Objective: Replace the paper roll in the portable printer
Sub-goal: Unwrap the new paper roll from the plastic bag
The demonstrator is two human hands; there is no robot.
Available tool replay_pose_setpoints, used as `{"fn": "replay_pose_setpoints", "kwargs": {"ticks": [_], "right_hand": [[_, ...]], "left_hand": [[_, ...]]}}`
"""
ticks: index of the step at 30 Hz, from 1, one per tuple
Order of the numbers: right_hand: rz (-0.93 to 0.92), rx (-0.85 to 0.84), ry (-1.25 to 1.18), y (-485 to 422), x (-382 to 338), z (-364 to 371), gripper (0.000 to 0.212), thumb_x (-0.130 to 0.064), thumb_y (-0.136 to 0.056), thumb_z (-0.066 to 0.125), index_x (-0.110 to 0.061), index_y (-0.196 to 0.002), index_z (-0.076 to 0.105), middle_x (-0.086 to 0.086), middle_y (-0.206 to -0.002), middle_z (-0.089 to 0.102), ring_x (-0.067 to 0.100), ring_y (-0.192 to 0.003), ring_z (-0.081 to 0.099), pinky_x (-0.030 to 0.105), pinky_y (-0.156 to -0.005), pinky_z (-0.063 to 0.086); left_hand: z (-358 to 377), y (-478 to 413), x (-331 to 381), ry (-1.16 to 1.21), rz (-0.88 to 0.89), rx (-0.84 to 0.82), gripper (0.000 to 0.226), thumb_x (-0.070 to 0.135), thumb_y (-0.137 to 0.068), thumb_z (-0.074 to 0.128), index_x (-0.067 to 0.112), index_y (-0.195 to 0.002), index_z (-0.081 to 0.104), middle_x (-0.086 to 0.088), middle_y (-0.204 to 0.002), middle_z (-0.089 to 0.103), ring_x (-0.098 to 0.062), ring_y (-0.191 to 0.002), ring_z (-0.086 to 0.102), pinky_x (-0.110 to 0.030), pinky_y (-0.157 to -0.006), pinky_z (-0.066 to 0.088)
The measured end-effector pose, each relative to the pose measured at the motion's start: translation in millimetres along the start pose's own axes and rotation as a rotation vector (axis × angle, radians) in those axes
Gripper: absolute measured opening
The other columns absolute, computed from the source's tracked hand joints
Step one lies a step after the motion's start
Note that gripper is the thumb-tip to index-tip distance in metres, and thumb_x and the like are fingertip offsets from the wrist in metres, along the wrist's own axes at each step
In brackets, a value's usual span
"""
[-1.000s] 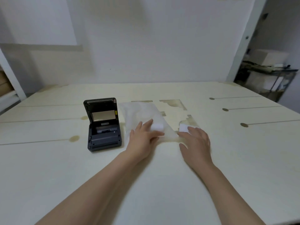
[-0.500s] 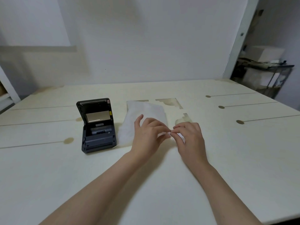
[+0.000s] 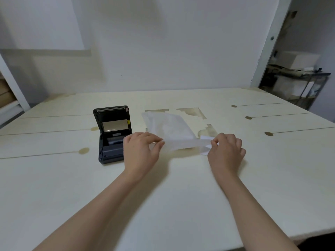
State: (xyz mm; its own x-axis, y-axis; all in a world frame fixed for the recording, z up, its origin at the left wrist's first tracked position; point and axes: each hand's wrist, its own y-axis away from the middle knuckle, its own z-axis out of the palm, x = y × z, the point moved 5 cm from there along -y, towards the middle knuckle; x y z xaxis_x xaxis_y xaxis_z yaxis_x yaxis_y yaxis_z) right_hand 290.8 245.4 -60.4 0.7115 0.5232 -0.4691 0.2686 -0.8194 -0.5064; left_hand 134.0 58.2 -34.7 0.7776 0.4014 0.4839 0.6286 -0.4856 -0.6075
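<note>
Pale cream tabletop (image 3: 181,205) fills the view, marked with thin seams, brownish round spots and a few stepped cut-out patches, and it ends at a bare white wall; a metal shelf (image 3: 304,80) with boxes stands far to the right of the printer.

Left of centre sits the portable printer (image 3: 113,134), dark grey, its lid (image 3: 112,119) swung up and open toward the wall. The paper bay below the lid looks empty, though the left hand covers its right edge, so I judge the old roll is already out.

Just right of the printer lies a translucent white plastic bag (image 3: 168,127), its near end lifted off the table. The left hand (image 3: 141,151) pinches that end between thumb and fingertips, closed on the film. The right hand (image 3: 225,151), further right of the printer, pinches the opposite side, and the film is stretched taut between them. Small white shapes show at the right fingertips; whether they are the new paper roll or folded paper I cannot tell.

By my reading the step in hand is opening the bag. Taking out the roll, seating it in the bay, feeding the paper end and closing the lid all remain.

A small yellow sticker (image 3: 128,122) sits inside the lid, but its writing is too small to read; no brand is legible.
</note>
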Motion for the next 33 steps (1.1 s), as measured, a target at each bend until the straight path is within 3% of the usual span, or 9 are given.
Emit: {"fn": "replay_pose_setpoints", "kwargs": {"ticks": [4, 7, 11, 14, 18, 22, 26, 31, 33], "right_hand": [[0.046, 0.002, 0.044, 2, 0, 0, 0.005, -0.016, -0.093, 0.057, -0.016, -0.089, 0.061, 0.007, -0.106, 0.060, 0.030, -0.104, 0.047, 0.037, -0.078, 0.026], [0.037, 0.001, -0.053, 0, -1, 1, 0.011, -0.019, -0.096, 0.054, -0.015, -0.092, 0.063, 0.006, -0.106, 0.063, 0.030, -0.105, 0.048, 0.035, -0.078, 0.023], [0.057, -0.046, -0.294, -7, -7, -1, 0.028, -0.036, -0.099, 0.044, -0.018, -0.105, 0.065, -0.001, -0.109, 0.069, 0.027, -0.109, 0.051, 0.034, -0.085, 0.024], [0.042, -0.281, -0.226, -20, -23, 11, 0.044, -0.045, -0.099, 0.041, -0.017, -0.129, 0.057, 0.000, -0.122, 0.068, 0.028, -0.122, 0.050, 0.038, -0.098, 0.026], [0.011, -0.631, -0.155, -28, -49, 26, 0.069, -0.048, -0.094, 0.050, -0.015, -0.150, 0.029, 0.002, -0.132, 0.063, 0.026, -0.133, 0.048, 0.042, -0.110, 0.029], [-0.041, -0.484, -0.258, -42, -65, 19, 0.055, -0.019, -0.088, 0.063, -0.016, -0.139, 0.044, -0.005, -0.092, 0.068, 0.023, -0.111, 0.060, 0.038, -0.101, 0.040], [-0.065, -0.338, -0.480, -62, -76, 6, 0.039, -0.019, -0.089, 0.065, -0.012, -0.125, 0.054, -0.011, -0.096, 0.065, 0.018, -0.097, 0.055, 0.028, -0.076, 0.034], [-0.030, -0.322, -0.534, -70, -79, 11, 0.036, -0.022, -0.095, 0.056, -0.014, -0.128, 0.043, -0.001, -0.093, 0.072, 0.016, -0.086, 0.054, 0.028, -0.071, 0.036], [-0.007, -0.309, -0.530, -70, -75, 14, 0.037, -0.020, -0.097, 0.054, -0.012, -0.130, 0.041, 0.001, -0.093, 0.070, 0.019, -0.086, 0.056, 0.028, -0.072, 0.036]], "left_hand": [[-10, 1, -7, 0.044, -0.126, 0.026, 0.011, 0.031, -0.087, 0.066, 0.028, -0.083, 0.076, 0.011, -0.097, 0.075, -0.014, -0.103, 0.060, -0.026, -0.093, 0.024], [-12, -1, -12, 0.194, -0.252, -0.017, 0.012, 0.033, -0.084, 0.061, 0.030, -0.082, 0.072, 0.009, -0.098, 0.073, -0.017, -0.105, 0.059, -0.041, -0.098, 0.041], [-1, -15, -15, 0.311, -0.365, -0.166, 0.038, 0.055, -0.085, 0.051, 0.030, -0.112, 0.061, 0.004, -0.124, 0.062, -0.019, -0.123, 0.050, -0.045, -0.101, 0.043], [20, -30, -14, 0.239, -0.436, -0.316, 0.069, 0.057, -0.089, 0.051, 0.020, -0.145, 0.037, -0.007, -0.145, 0.050, -0.028, -0.136, 0.042, -0.047, -0.107, 0.040], [48, -39, -9, 0.281, -0.549, -0.478, 0.075, 0.042, -0.089, 0.061, 0.012, -0.149, 0.026, -0.011, -0.144, 0.050, -0.032, -0.129, 0.050, -0.044, -0.102, 0.046], [40, -61, 0, 0.221, -0.447, -0.233, 0.052, 0.020, -0.086, 0.063, 0.024, -0.136, 0.050, -0.003, -0.112, 0.070, -0.028, -0.108, 0.062, -0.039, -0.087, 0.050], [25, -90, 19, 0.290, -0.322, -0.044, 0.040, 0.020, -0.087, 0.062, 0.029, -0.125, 0.056, 0.009, -0.093, 0.069, -0.022, -0.097, 0.064, -0.032, -0.072, 0.041], [26, -90, 27, 0.256, -0.164, 0.020, 0.070, 0.018, -0.085, 0.066, 0.021, -0.146, 0.031, -0.001, -0.137, 0.051, -0.022, -0.125, 0.045, -0.027, -0.089, 0.037], [33, -83, 29, 0.228, 0.022, -0.022, 0.060, 0.020, -0.087, 0.065, 0.022, -0.142, 0.041, 0.000, -0.140, 0.050, -0.021, -0.128, 0.043, -0.030, -0.100, 0.038]]}}
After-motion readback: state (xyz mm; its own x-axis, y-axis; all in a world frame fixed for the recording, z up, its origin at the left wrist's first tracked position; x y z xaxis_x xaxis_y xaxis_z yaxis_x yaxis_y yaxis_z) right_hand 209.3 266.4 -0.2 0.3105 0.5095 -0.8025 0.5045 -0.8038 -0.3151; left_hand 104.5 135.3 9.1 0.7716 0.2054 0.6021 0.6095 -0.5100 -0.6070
